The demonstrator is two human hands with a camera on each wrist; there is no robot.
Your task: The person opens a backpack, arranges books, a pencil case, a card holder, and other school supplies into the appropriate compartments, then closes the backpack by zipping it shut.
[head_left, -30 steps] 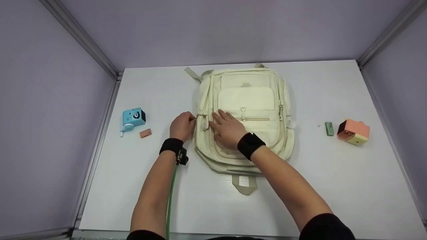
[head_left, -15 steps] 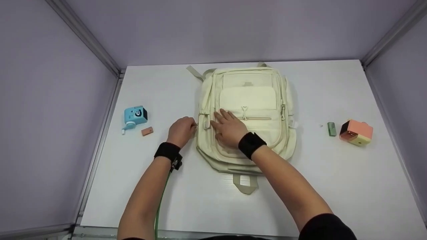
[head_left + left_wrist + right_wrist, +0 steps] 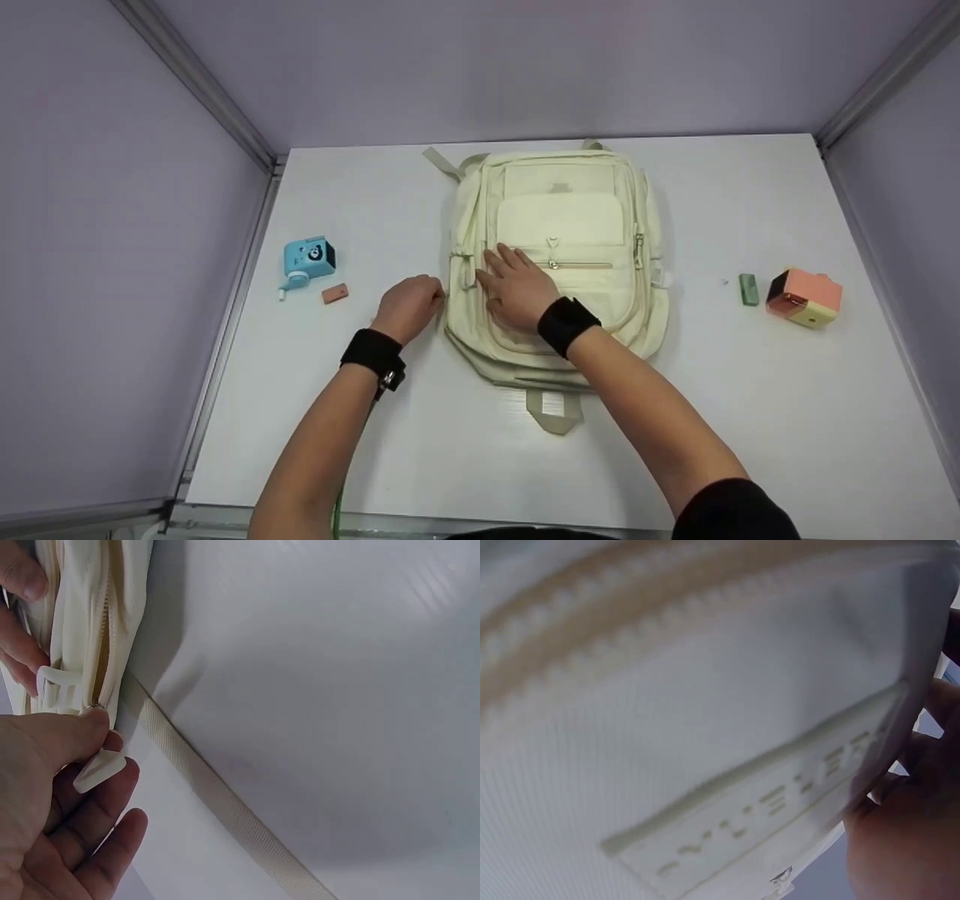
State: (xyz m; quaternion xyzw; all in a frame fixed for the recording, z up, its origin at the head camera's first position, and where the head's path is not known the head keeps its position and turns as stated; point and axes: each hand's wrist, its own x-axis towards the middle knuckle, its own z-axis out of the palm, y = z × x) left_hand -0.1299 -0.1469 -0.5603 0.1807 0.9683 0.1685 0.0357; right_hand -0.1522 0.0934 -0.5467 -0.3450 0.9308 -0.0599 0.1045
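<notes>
A cream backpack (image 3: 561,217) lies front side up on the white table, its top loop towards the person. My left hand (image 3: 409,307) is at the bag's left edge. In the left wrist view its thumb and forefinger pinch the zipper slider, and a pale pull tab (image 3: 100,771) sticks out past the thumb. Beyond the fingers the teeth of the side zipper (image 3: 105,641) stand parted in a narrow gap. My right hand (image 3: 521,292) rests on the front pocket with fingers spread. Close to the right wrist camera is a stitched, lettered label (image 3: 772,799).
Left of the bag are a light-blue crank pencil sharpener (image 3: 308,259) and a small reddish block (image 3: 334,293). To the right lie a green block (image 3: 748,289) and an orange-and-yellow box-shaped thing (image 3: 805,297). A webbing strap (image 3: 225,795) runs along the table beside the bag.
My left hand has slid along the bag's left edge towards the person, with the zipper slider in its pinch. The right hand keeps its place on the front; the head view has shifted slightly.
</notes>
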